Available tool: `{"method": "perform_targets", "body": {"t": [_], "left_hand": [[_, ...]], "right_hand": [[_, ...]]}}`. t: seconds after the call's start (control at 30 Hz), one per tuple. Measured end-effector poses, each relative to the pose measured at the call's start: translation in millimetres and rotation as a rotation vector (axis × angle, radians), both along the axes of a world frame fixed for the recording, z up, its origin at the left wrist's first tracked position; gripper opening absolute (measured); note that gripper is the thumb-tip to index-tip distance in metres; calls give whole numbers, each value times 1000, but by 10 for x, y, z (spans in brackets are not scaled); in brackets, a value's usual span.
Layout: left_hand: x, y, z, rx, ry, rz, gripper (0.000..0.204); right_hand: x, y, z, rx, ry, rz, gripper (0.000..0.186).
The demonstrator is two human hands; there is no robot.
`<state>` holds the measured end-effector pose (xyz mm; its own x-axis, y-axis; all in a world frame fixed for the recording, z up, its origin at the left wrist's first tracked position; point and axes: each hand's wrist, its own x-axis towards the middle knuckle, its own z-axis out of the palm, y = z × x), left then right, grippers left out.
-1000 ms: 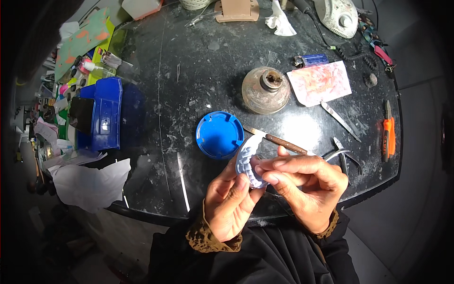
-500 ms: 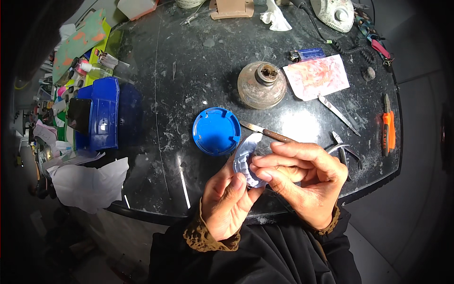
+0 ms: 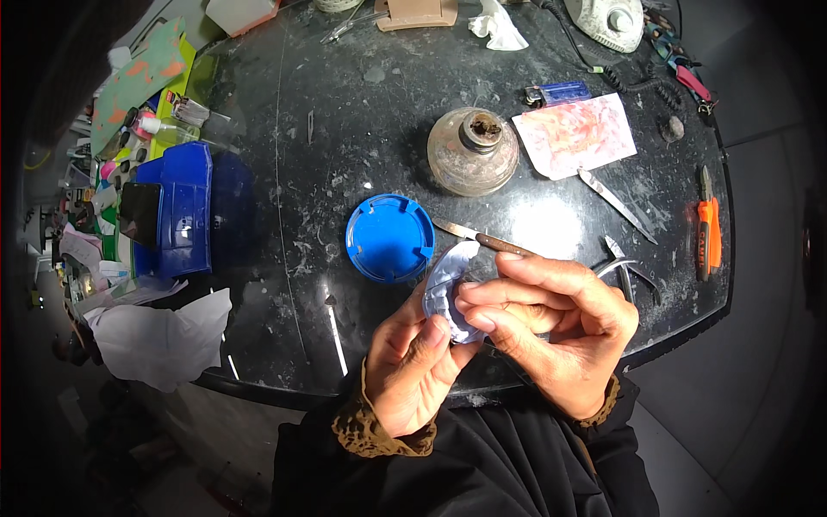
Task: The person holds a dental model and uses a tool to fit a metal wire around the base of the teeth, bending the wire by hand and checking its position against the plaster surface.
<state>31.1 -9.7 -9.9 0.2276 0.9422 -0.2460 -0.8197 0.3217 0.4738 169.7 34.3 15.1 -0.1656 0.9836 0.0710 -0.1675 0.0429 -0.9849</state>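
Between the fingers of the left hand [image 3: 405,370], I've got a pale dental cast [image 3: 442,284] gripped at its near end. Right hand [image 3: 568,340]: thumb and fingertips drawn close together at the cast's inner side, can't tell from my end whether they pinch anything. On the bench [image 3: 362,146], a round blue lid [image 3: 390,239] sits beyond the left fingers, a brown-handled knife [image 3: 488,241] just past the right ones, a glass bottle [image 3: 469,171] farther out, pliers [image 3: 624,265] to their right.
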Motion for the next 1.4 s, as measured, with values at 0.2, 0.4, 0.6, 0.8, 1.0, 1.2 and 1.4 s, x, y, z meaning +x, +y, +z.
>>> {"method": "perform_targets", "body": {"t": [0.2,0.4,0.6,0.8,1.0,1.2,1.4], "left_hand": [[-8,3,-24,2,-11,4,46],[-7,0,-73,42,-81,-17,56],[-55,-7,5,47,32,-261,67],[-104,58,27,76,-58,-430,67],[-145,73,-62,171,31,-479,66],[-128,60,-44,63,9,-458,66],[-136,70,-15,37,47,-459,65]], "right_hand": [[3,-1,1,-5,-1,4,36],[167,125,-78,434,-272,21,97],[339,149,70,528,-520,301,129],[368,162,56,505,-454,459,123],[335,179,-4,551,-436,384,121],[316,201,20,561,-477,364,122],[326,199,-7,539,-445,357,125]]}}
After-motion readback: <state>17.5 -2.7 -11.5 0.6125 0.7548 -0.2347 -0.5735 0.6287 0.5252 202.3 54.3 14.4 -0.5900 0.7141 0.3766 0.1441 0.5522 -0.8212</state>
